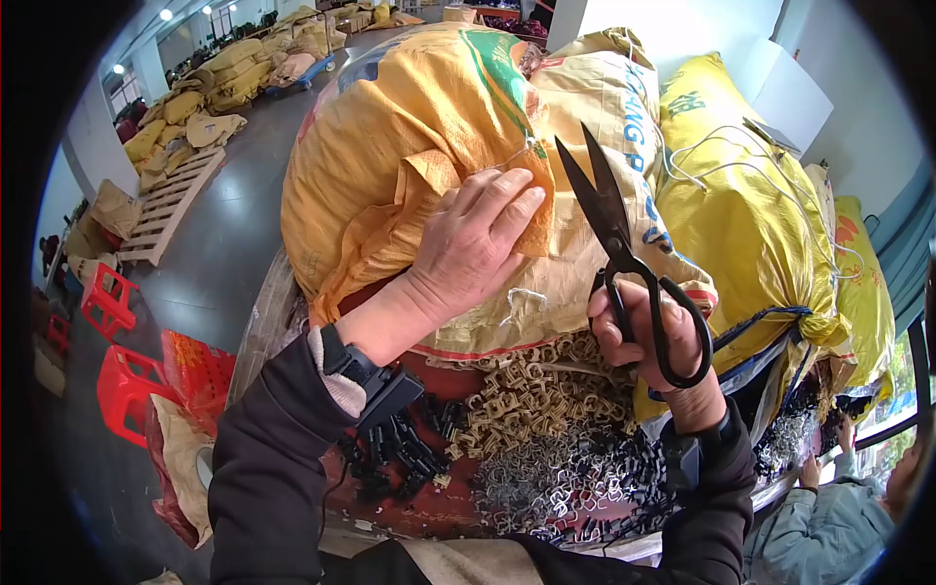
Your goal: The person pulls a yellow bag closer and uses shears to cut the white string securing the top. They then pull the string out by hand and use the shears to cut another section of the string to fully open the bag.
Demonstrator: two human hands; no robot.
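Note:
A full orange woven sack (380, 127) lies in front of me, its top bunched and folded. My left hand (473, 234) is closed on a fold of this sack, fingers bent over the cloth. A thin white string (517, 154) shows just beyond its fingertips. Held upright to the right is a pair of black scissors (612, 229), blades pointing up and slightly parted. My right hand (653, 336) grips them, with fingers through the handle loops. The blades stand beside the sack fold, seemingly not touching it. Part of the left thumb is hidden.
Beige plastic clips (546, 390), silvery metal hooks (556, 487) and black parts (400, 453) lie on the red table. A beige printed sack (585, 107) and a yellow sack (736, 224) stand right. Red stools (127, 390) stand left. Another person (829, 526) works at lower right.

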